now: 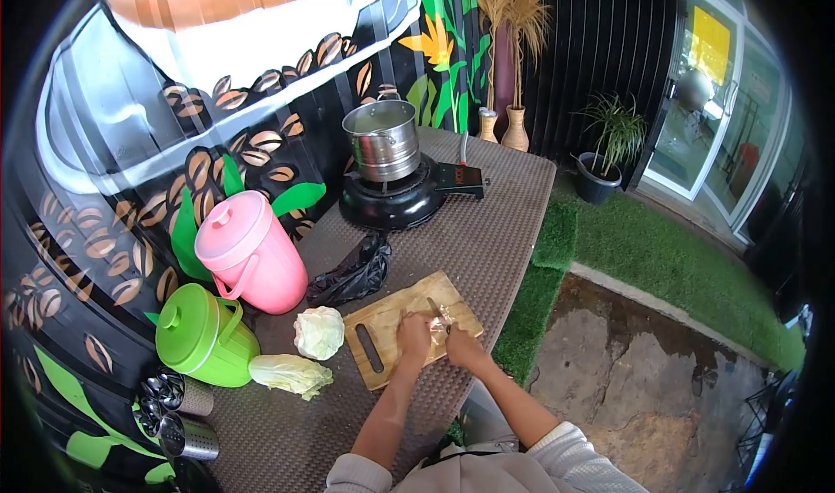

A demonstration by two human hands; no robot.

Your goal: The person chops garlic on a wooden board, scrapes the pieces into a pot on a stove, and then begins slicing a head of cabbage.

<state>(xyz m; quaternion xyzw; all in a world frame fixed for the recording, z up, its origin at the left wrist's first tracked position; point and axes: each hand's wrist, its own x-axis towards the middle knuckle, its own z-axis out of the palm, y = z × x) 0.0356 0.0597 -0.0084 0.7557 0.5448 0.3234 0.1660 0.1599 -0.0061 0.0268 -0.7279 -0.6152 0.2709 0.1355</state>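
Observation:
A wooden cutting board [374, 319] lies near the front edge of the table. Over its right half, my right hand [463, 347] is closed around a knife [434, 307] whose blade points away from me. Close beside the blade, my left hand [415, 333] presses down with curled fingers. What it grips is too small to make out. Small pale chopped pieces [449, 313] lie on the wood around the knife. Left of the board sit a round cabbage [319, 333] and an elongated napa cabbage [290, 375].
A metal pot [381, 140] stands on a black portable stove [383, 206] at the back. A crumpled black plastic bag [355, 269] lies behind the board. Pink [261, 267] and green [209, 341] lidded jugs stand left, near metal cutlery holders [188, 436].

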